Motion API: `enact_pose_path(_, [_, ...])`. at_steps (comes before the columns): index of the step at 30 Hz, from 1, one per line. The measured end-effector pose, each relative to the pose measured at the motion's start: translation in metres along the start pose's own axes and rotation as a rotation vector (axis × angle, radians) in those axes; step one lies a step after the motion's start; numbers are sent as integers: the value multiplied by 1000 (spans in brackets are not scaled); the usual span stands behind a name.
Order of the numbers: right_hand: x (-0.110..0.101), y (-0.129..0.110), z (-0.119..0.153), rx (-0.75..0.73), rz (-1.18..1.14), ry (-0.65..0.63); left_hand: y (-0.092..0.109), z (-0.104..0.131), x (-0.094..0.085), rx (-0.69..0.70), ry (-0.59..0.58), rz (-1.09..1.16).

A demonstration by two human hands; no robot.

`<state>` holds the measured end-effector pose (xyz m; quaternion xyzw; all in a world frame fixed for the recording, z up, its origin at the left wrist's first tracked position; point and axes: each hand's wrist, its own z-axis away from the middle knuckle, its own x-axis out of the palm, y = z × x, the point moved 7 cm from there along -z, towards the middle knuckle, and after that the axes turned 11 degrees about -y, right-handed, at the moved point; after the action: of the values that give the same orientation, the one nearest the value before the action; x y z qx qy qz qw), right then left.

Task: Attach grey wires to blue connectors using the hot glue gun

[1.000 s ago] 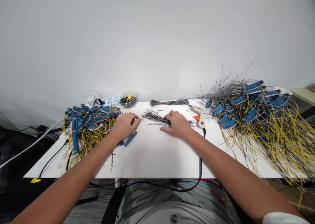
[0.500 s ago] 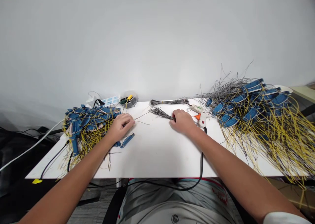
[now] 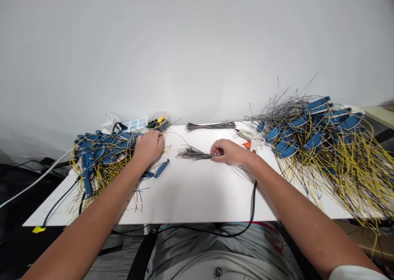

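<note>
- Two hands of yours stand well apart: your right hand [image 3: 227, 152] is closed around the dark wire bundle [image 3: 193, 153] mid-way across the white table [image 3: 191, 198], probably keeping its loose strands gathered.
- Your left hand [image 3: 149, 146] sits at the edge of the left pile of blue pieces and yellow wires [image 3: 103, 150]; its fingertips are hidden, so its grip cannot be told.
- Your glue gun [image 3: 245, 135] lies just behind your right hand, likely for easy reach.
- Your clear bowl [image 3: 167, 126] holds a yellow item [image 3: 160, 119] and dark ones, too small to identify.
</note>
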<state>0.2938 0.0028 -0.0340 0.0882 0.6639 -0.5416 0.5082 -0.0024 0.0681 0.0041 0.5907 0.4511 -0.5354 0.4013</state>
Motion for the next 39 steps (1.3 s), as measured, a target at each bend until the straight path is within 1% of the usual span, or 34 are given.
enact_pose_path(2, [1,1,1,-16,-20,-26,-1,-5,-6,-43,24,63])
enact_pose_path(3, [1,1,1,-19,-27,-33,1,-6,-10,-57,55,77])
enact_pose_path(5, [2,1,2,-18,-35,-40,12,-3,-19,-39,126,49])
enact_pose_path(6, [2,0,2,-15,-35,-41,20,-1,-22,3,142,27])
enact_pose_path(7, [2,-1,2,-11,-32,-42,30,1,-21,84,117,16])
enact_pose_path(8, [3,-2,3,-5,-26,-42,41,3,-18,186,57,20])
enact_pose_path(9, [3,-3,3,2,-18,-41,51,5,-13,282,-28,46])
enact_pose_path(10, [3,-4,4,13,-7,-36,57,8,-8,348,-115,90])
enact_pose_path(11, [4,-5,4,28,6,-26,60,10,-4,377,-183,148])
enact_pose_path(12, [4,-6,3,46,22,-10,61,12,-2,372,-215,212])
enact_pose_path(13, [4,-7,3,66,40,8,60,14,-4,352,-205,271])
enact_pose_path(15, [4,-9,2,100,78,48,66,19,-12,352,-96,336])
enact_pose_path(17, [5,-11,0,121,110,80,86,27,-19,451,15,321])
enact_pose_path(18, [6,-11,-1,126,121,91,100,31,-18,511,19,302])
enact_pose_path(19, [6,-11,-2,130,129,100,115,34,-13,591,-9,283])
enact_pose_path(20, [6,-10,-3,133,136,107,130,35,-5,663,-65,254])
enact_pose_path(21, [6,-9,-3,138,143,113,141,34,3,697,-102,221])
enact_pose_path(23, [4,-8,-2,149,153,134,150,28,18,665,-127,141])
enact_pose_path(26, [2,-8,1,146,161,157,149,19,32,612,-123,59])
enact_pose_path(28, [3,-11,1,114,174,147,145,18,36,625,-133,35])
enact_pose_path(30, [5,-16,0,70,219,127,142,19,35,643,-135,39])
enact_pose_path(33, [7,-20,-1,29,308,116,135,20,24,619,-102,126])
enact_pose_path(35, [4,-16,-1,55,281,116,127,19,9,556,-7,236])
enact_pose_path(37, [-1,-8,0,102,155,126,113,18,-9,456,172,380])
enact_pose_path(39, [-7,0,2,117,-38,141,99,20,-22,358,351,529])
